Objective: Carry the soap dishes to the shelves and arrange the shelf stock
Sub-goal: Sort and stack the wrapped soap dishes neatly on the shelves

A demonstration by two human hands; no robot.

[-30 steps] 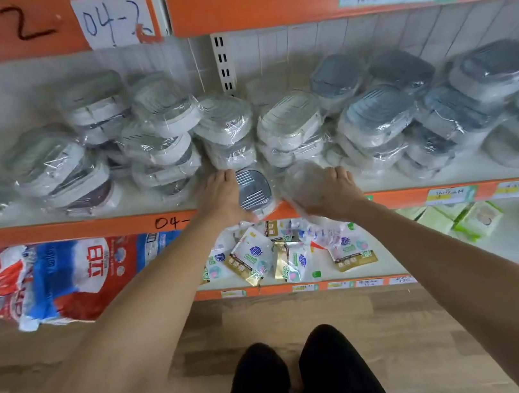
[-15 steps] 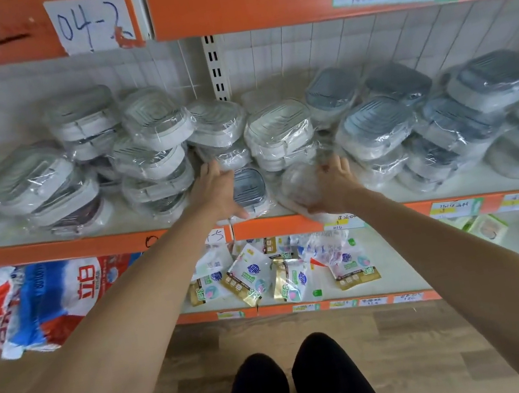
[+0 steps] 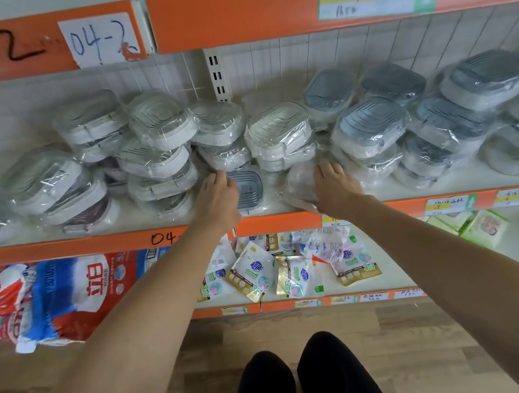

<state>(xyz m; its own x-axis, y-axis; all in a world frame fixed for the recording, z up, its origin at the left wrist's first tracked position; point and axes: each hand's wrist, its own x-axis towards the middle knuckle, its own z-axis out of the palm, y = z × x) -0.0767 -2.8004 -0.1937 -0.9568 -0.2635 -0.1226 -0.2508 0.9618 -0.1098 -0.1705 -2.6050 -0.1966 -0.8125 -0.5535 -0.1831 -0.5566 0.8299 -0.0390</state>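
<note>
At the centre of the frame both hands reach onto the orange-edged shelf (image 3: 385, 192), well apart from each other. The left hand (image 3: 218, 199) lies with fingers stretched out against the left side of a grey wrapped soap dish (image 3: 249, 191) at the shelf's front edge. The right hand (image 3: 334, 185) curls round a clear wrapped soap dish (image 3: 299, 180) just to the right, with piled soap dishes (image 3: 279, 132) behind both and packets (image 3: 253, 274) on the shelf below.
</note>
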